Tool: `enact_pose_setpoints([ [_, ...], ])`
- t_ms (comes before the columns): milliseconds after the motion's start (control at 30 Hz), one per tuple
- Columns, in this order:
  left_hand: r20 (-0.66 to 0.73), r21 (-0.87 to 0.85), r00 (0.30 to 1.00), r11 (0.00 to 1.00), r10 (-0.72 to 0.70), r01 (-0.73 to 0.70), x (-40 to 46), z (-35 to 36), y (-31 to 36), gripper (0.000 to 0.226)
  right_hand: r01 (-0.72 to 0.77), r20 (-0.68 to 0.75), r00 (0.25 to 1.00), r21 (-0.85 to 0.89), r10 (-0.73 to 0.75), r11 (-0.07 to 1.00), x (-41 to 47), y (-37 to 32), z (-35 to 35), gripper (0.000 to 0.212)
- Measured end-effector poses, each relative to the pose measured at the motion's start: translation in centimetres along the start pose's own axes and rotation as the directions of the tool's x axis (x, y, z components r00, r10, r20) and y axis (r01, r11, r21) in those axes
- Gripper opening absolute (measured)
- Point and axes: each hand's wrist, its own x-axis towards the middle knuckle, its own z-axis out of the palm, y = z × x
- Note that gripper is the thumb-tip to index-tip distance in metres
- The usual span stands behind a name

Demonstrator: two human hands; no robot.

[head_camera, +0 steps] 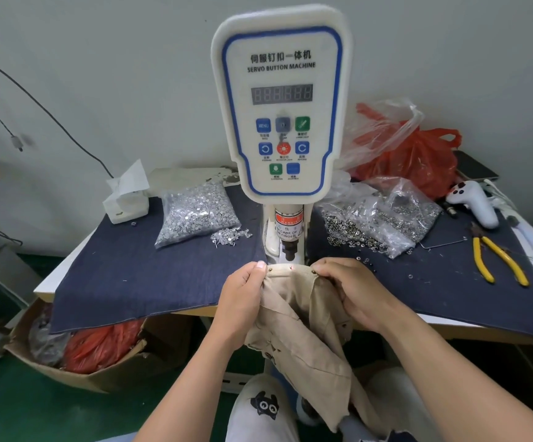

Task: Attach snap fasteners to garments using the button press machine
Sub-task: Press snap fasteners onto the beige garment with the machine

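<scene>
Machine: the servo button machine (280,103), a white plastic head with a blue-outlined control panel, stands at the middle of the table; its dark metal punch (290,252) hangs just above the garment's edge.
Garment: a beige woven garment (303,317), soft and creased, is stretched at the table's front edge below the punch and drapes down toward the lap.
Left hand: the left hand (242,291) pinches the band's left end, thumb on top.
Right hand: the right hand (351,291) pinches the right end with curled fingers; the band is taut between them.
Fasteners set: small round brassy snaps (291,267) dot the band.
Risk, fingers: both thumbs lie near the punch; a stroke could probably nip one if the hands creep inward.
Risk, placement: slack or skewed cloth would likely put a snap off its mark.
Supplies: a clear bag of shiny silver studs (196,212) lies left, a bag of ring-shaped parts (383,218) right, on navy denim cloth (124,269).
Tool: yellow-handled pliers (498,261) lie at far right.
</scene>
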Motion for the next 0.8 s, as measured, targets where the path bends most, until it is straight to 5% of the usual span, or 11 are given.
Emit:
enact_pose_setpoints([
  [167,0.239,-0.148,0.971,0.989,0.029,0.007,-1.8,-1.0,0.6,0.066,0.011,0.143,0.99,-0.139,0.009,0.99,-1.7,-0.5,0.0,0.026],
  [333,0.429,-0.009,0.898,0.994,0.102,-0.109,-3.5,-0.9,2.0,0.056,0.232,0.278,0.953,-0.42,-0.119,0.878,-4.1,-1.5,1.3,0.04],
  [633,0.594,0.264,0.78,0.868,0.196,-0.419,-4.2,-3.7,1.0,0.028,0.09,0.305,0.949,-0.019,-0.08,0.996,-5.5,-1.8,0.3,0.03],
  [800,0.532,-0.007,0.835,0.987,0.139,-0.16,-4.3,-3.9,1.1,0.015,0.087,0.268,0.962,-0.118,-0.052,0.989,-5.6,-1.7,0.4,0.038],
])
